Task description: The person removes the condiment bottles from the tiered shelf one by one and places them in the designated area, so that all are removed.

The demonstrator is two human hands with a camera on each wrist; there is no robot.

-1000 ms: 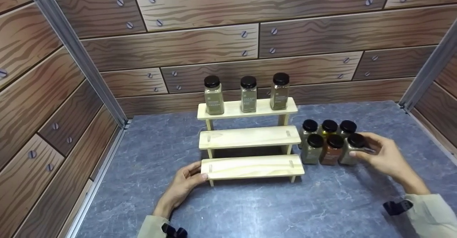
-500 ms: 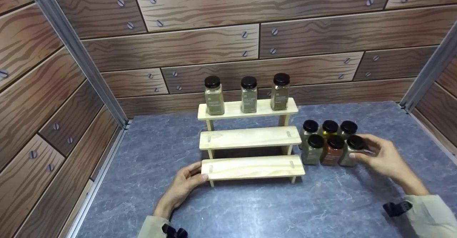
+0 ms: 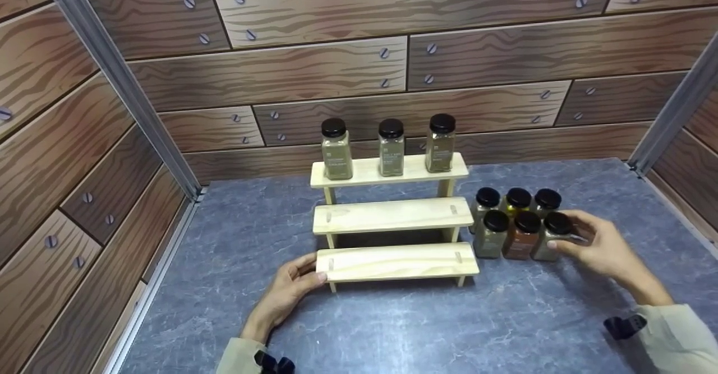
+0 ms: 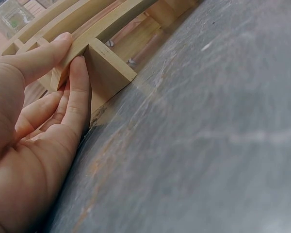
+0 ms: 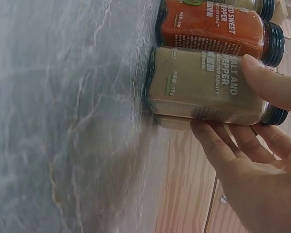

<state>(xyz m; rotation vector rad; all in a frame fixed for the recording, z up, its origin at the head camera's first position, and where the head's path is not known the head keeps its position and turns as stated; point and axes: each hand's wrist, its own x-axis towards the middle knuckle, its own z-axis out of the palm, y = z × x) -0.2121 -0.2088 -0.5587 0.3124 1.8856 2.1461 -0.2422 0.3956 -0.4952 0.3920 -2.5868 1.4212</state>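
A pale three-tier wooden spice rack (image 3: 392, 264) stands mid-table. My left hand (image 3: 289, 286) pinches the left end of its lowest shelf, with the thumb on top and fingers underneath, as the left wrist view shows. Right of the rack, spice jars with black lids form two rows of three. My right hand (image 3: 608, 248) holds the front-right jar, labelled salt and pepper (image 5: 194, 85), thumb on its label face and fingers along its outer side. The jar stands upright beside a red sweet pepper jar (image 5: 211, 26); its base is at the table surface.
Three more jars stand spaced along the top shelf, among them a left one (image 3: 336, 158) and a right one (image 3: 440, 147). Close to the rack's right side is the front-left jar (image 3: 490, 244). Wood-patterned walls (image 3: 336, 71) enclose the dark marbled table (image 3: 359, 329).
The salt and pepper jar has shifted very slightly left in my right hand, its lid now a bit closer to the red jar. My left hand and the rack have stayed put.
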